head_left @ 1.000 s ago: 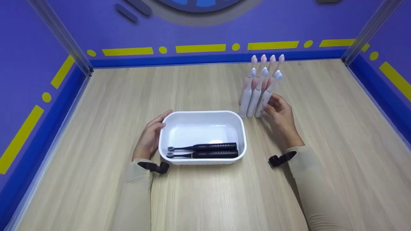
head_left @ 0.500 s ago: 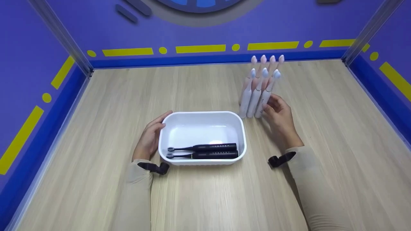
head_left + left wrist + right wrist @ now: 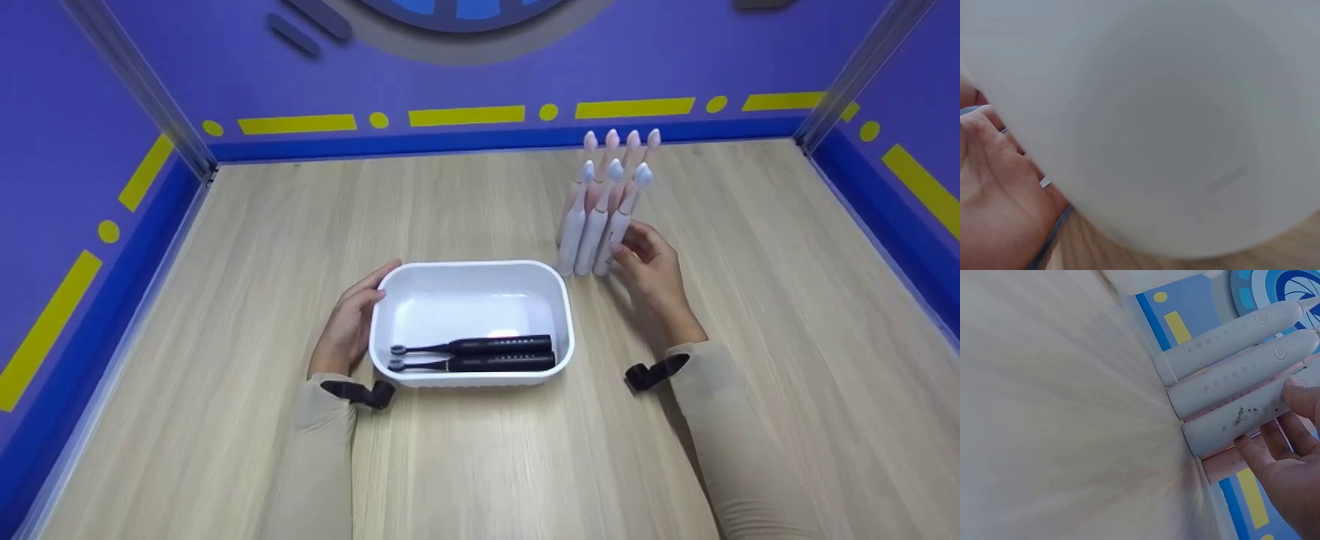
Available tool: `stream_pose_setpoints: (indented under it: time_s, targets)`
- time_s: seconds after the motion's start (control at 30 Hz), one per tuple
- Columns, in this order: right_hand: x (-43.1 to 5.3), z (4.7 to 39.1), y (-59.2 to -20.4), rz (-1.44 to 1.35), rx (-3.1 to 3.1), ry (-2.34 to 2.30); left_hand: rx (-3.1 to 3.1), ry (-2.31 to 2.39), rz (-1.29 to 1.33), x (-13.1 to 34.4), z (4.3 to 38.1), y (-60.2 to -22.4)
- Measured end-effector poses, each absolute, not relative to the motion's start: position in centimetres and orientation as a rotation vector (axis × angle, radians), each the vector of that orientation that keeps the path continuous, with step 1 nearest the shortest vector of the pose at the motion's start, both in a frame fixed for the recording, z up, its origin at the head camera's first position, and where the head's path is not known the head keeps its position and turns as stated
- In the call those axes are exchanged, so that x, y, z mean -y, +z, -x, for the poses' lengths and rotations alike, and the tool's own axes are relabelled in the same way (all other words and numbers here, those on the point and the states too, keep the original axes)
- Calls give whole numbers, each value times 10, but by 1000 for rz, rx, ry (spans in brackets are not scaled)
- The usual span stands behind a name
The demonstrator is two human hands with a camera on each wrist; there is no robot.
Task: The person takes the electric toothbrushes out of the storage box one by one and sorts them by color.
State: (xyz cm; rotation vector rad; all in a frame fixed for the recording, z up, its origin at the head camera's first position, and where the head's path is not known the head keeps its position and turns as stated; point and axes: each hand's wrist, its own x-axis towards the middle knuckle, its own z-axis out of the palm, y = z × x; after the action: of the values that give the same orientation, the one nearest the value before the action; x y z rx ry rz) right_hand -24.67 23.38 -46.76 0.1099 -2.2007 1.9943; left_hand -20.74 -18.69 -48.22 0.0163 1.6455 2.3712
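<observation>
Two black electric toothbrushes point(image 3: 501, 361) lie side by side along the near wall inside a white plastic bin point(image 3: 469, 379). My left hand point(image 3: 346, 330) holds the bin's left end, thumb at the rim and fingers along the outside. To the right of the bin, three white electric toothbrushes point(image 3: 591, 240) stand upright in a row. My right hand point(image 3: 656, 274) grips the rightmost white toothbrush point(image 3: 1241, 413) by its handle, thumb in front and fingers behind. Several pink electric toothbrushes point(image 3: 633, 142) stand just behind the white row, their handles mostly hidden.
A wood-grain table point(image 3: 465, 465) bears everything. Blue-purple panels point(image 3: 480, 90) with yellow markings enclose its back and sides. Small black cameras are strapped to both sleeves point(image 3: 720, 405). In the left wrist view the bin's outer wall point(image 3: 1174, 112) fills most of the picture.
The head of the rightmost white toothbrush has shifted slightly left, and the brush leans a little less. My hands and the bin stay almost where they were.
</observation>
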Motion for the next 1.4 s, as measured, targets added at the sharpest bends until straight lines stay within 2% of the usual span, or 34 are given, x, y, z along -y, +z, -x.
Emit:
stream_pose_setpoints:
  time_s: [1.4]
  targets:
    - [-240,240,-462,77,2092,2203,-1629,2374,-2,186,207,-482]
